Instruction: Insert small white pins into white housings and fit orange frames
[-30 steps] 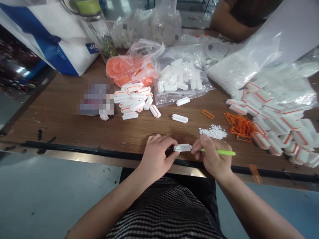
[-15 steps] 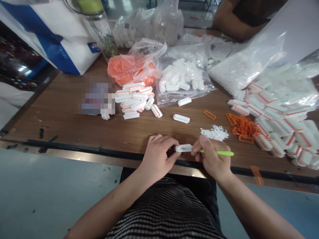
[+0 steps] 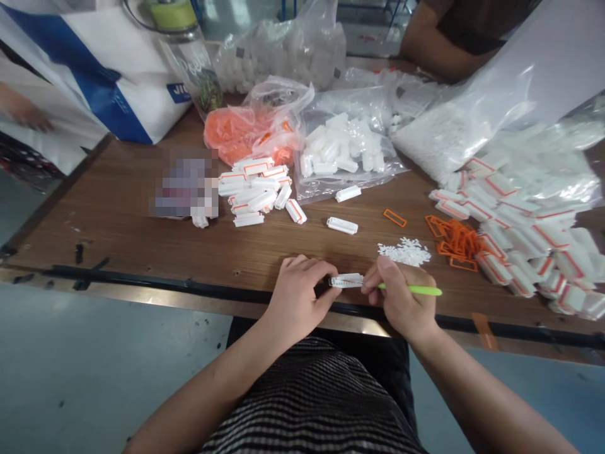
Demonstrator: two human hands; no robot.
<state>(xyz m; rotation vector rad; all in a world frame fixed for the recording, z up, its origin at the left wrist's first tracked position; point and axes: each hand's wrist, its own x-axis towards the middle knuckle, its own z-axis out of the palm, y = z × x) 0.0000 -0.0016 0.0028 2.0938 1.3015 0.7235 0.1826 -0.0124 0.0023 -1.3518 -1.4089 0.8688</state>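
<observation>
My left hand [image 3: 295, 291] is closed on one end of a small white plastic part [image 3: 346, 280], held just above the near edge of the wooden table [image 3: 118, 221]. My right hand [image 3: 401, 296] pinches a thin green tool [image 3: 418, 290] whose tip meets the other end of that part. A little heap of tiny white pieces [image 3: 405, 251] lies just beyond my right hand. Two loose white parts [image 3: 341, 225] lie a bit farther out on the table.
A pile of white parts with orange frames [image 3: 258, 189] lies left of centre. Orange frames [image 3: 456, 243] and many finished parts [image 3: 529, 239] are at the right. Clear bags [image 3: 347, 148] of white and orange pieces, a bottle [image 3: 191, 60] and a blue-white bag [image 3: 99, 69] stand behind. Another person's arm [image 3: 439, 50] rests far back.
My hands stay in nearly the same place on the white part. At the far left a person's hand and light clothing have come into view.
</observation>
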